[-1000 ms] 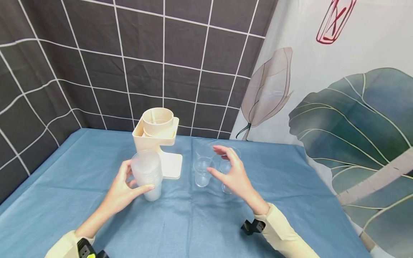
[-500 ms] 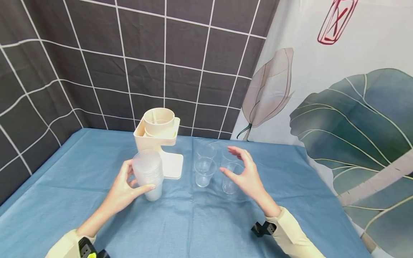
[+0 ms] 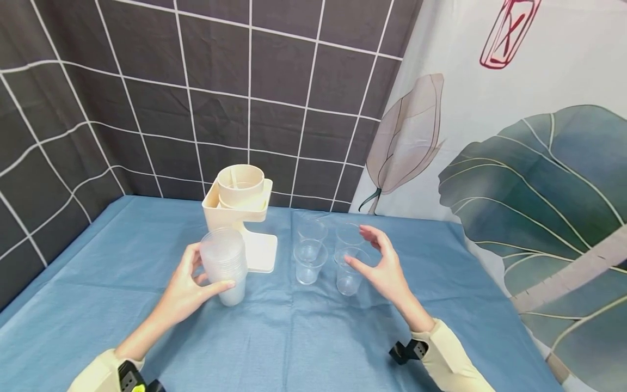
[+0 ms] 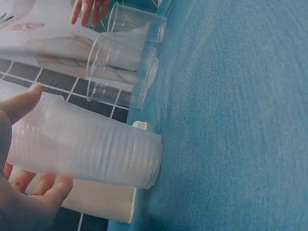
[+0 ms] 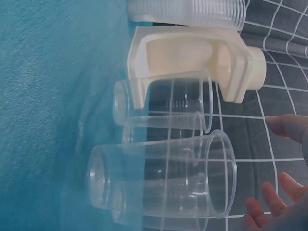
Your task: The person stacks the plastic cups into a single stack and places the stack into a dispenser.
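Note:
My left hand (image 3: 193, 283) holds an upright stack of frosted plastic cups (image 3: 225, 264), thumb at the front and fingers behind. In the left wrist view the stack (image 4: 86, 139) shows its many nested rims, its base close to the blue cloth. Several clear plastic cups stand upright in two short rows at the middle of the table, among them a front left cup (image 3: 308, 264) and a front right cup (image 3: 348, 279). Beside the front right cup is my right hand (image 3: 384, 272), fingers parted and holding nothing. The right wrist view shows its fingertips (image 5: 274, 197) just beyond the cup rims.
A cream plastic stand (image 3: 262, 253) with a round cup (image 3: 240, 185) on its top tray is behind the held stack. Blue cloth (image 3: 274, 348) covers the table. Dark gridded fabric (image 3: 274, 71) hangs at the back, and a leaf-printed white curtain (image 3: 470, 109) at the right.
My right hand has drawn back to the right from the front right cup, which now shows more fully. The left hand and its stack of plastic cups stay in place.

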`<state>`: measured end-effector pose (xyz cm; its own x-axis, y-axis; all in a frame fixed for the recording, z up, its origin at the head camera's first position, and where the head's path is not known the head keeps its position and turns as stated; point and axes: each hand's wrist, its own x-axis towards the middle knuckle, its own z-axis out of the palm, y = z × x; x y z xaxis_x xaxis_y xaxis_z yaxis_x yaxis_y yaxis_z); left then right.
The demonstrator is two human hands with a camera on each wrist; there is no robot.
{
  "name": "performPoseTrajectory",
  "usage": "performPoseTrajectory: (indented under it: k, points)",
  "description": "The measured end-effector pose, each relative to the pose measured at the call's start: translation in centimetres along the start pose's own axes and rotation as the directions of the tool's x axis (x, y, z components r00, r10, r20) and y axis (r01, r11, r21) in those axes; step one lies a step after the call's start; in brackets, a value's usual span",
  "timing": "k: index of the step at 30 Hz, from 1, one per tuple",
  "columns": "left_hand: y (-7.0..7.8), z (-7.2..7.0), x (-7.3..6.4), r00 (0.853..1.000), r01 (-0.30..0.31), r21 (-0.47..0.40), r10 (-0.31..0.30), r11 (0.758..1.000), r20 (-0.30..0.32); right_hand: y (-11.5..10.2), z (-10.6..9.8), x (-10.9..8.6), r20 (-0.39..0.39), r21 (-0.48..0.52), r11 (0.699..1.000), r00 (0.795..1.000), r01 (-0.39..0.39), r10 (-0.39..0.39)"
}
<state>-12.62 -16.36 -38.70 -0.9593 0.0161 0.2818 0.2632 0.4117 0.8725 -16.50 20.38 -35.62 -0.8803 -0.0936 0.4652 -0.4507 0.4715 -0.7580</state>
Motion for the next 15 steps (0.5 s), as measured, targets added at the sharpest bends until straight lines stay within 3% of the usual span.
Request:
performPoseTrajectory:
  k: [8, 15]
  points:
    - [0.0, 0.0, 0.0, 1.0, 0.001, -0.01, -0.001, 1.0, 0.001, 0.9, -0.6, -0.4, 0.031, 0.014, 0.995, 0.994, -0.103, 0.103]
    - [0.1, 0.0, -0.1, 1.0, 0.007, -0.015, -0.007, 1.0, 0.006, 1.5, -1.2, -0.7, 0.066, 0.054, 0.969, 0.969, -0.241, 0.237]
